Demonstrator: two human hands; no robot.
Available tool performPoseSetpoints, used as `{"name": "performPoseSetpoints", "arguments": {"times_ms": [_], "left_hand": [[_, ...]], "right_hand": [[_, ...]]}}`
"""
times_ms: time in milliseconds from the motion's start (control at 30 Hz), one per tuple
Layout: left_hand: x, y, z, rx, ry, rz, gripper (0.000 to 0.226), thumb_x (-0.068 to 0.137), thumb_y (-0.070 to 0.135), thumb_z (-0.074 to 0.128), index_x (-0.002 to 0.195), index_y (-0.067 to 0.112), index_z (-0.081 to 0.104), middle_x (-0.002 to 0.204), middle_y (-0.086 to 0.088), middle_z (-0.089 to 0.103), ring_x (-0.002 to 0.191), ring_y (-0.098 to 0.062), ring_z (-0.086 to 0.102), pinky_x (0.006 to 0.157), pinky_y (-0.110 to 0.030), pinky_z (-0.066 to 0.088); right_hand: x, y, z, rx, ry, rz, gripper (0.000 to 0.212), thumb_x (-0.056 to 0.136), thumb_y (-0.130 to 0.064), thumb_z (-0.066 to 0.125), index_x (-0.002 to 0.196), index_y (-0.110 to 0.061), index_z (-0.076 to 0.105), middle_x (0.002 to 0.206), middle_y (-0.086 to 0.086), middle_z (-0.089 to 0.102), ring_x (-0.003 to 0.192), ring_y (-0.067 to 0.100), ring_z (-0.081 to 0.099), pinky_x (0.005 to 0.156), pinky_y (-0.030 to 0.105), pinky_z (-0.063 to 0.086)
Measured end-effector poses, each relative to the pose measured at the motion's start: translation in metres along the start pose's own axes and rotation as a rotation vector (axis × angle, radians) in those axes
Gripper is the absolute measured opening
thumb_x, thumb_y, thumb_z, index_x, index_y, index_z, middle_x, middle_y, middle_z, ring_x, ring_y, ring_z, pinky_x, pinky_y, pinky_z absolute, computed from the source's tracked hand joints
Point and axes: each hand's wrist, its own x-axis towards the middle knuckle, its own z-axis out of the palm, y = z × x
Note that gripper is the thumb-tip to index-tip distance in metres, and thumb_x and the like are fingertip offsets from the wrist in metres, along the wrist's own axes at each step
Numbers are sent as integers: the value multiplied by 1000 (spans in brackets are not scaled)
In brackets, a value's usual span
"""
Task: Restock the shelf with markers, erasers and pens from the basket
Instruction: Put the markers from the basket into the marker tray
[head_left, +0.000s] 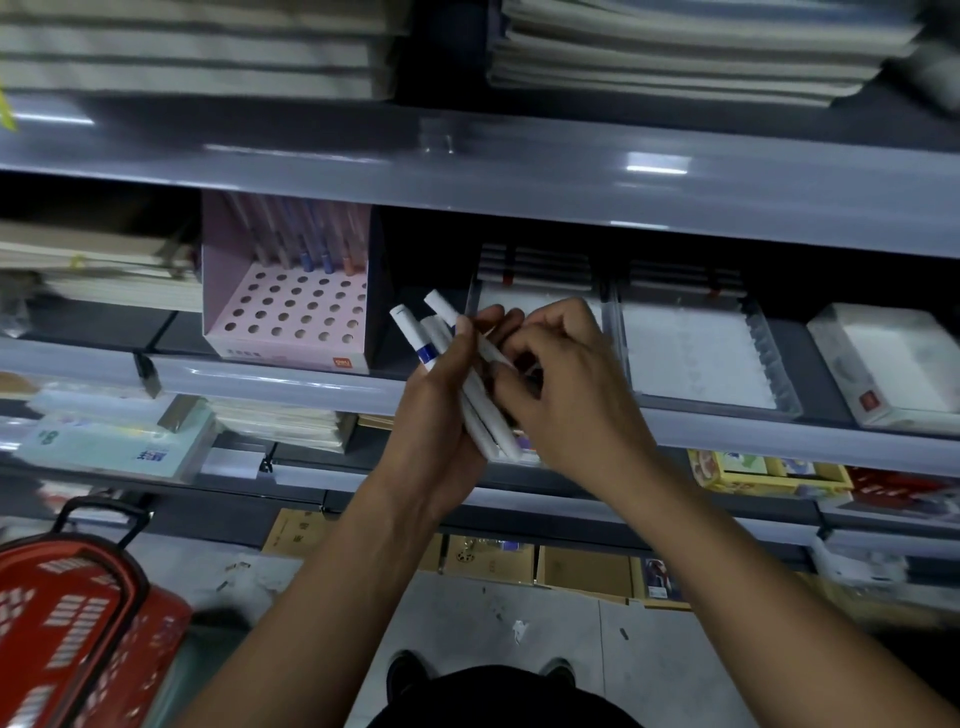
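Both hands are meeting before the shelf: left hand gripping a bundle of white markers, right hand pinching one; pink pen display box just left, red basket on the floor

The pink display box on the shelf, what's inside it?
The pink display box holds a few pens standing in its back row; most holes are empty. Below the perforated top is hidden.
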Motion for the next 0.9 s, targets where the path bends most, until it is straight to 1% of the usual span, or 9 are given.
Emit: {"name": "performPoseSetpoints", "arguments": {"times_ms": [67, 133, 200, 233, 300, 400, 500, 700, 900], "left_hand": [[2, -3, -3, 126, 66, 39, 44, 108, 37, 48, 135, 4, 61, 128, -22, 71, 110, -35, 73, 81, -45, 63], [3, -5, -7, 277, 168, 111, 36, 109, 35, 51, 126, 8, 68, 101, -15, 78, 81, -26, 75, 64, -34, 60], [5, -7, -14, 438, 277, 196, 28, 107, 33, 57, 120, 14, 72, 67, -1, 66, 56, -16, 60, 51, -28, 49], [7, -8, -17, 517, 309, 225, 24, 106, 33, 59, 118, 17, 73, 60, 5, 57, 53, -12, 53, 50, -27, 45], [9, -9, -20, 687, 338, 263, 21, 103, 36, 64, 114, 21, 74, 60, 11, 54, 59, -12, 50, 58, -32, 44], [10, -12, -23, 866, 341, 302, 36, 99, 42, 68, 99, 6, 66, 64, 2, 55, 61, -15, 50, 59, -37, 45], [11, -15, -28, 1003, 371, 323, 37, 98, 40, 71, 81, 9, 58, 56, 10, 54, 52, -3, 49, 52, -22, 45], [12, -21, -35, 1038, 387, 322, 38, 99, 33, 71, 70, 22, 49, 52, 13, 50, 49, -3, 46, 50, -17, 39], [13, -23, -35, 1018, 391, 333, 30, 98, 31, 72, 75, 23, 54, 53, 15, 53, 51, 1, 53, 49, -9, 40]], "right_hand": [[7, 2, -8, -22, 27, -1, 12, 100, -30, 58, 99, -19, 63, 98, -3, 56, 85, 18, 56, 73, 36, 49], [15, 10, -14, -15, 35, -16, 10, 104, -27, 54, 103, -19, 59, 86, -4, 58, 75, 16, 52, 64, 35, 39], [23, 20, -18, -14, 21, -33, 13, 107, -24, 49, 113, -17, 59, 86, -2, 58, 71, 15, 50, 61, 33, 32], [27, 26, -19, -18, 11, -27, 18, 108, -24, 47, 118, -16, 59, 87, 1, 60, 71, 18, 53, 60, 34, 34], [38, 40, -18, -66, 0, 17, 25, 108, -28, 46, 121, -12, 61, 90, 8, 66, 75, 28, 60, 61, 36, 41], [57, 61, -15, -141, -28, 91, 36, 108, -38, 47, 111, -9, 67, 90, 14, 70, 83, 38, 65, 68, 42, 52], [71, 73, -9, -165, -47, 101, 29, 106, -33, 52, 122, -13, 65, 104, 18, 69, 93, 40, 66, 78, 44, 56], [89, 75, 6, -181, -93, 123, 32, 104, -33, 55, 132, -20, 63, 123, 15, 67, 107, 37, 65, 87, 46, 57], [93, 72, 17, -235, -49, 111, 34, 103, -36, 58, 131, -18, 66, 120, 15, 69, 103, 37, 66, 75, 32, 51]]}}
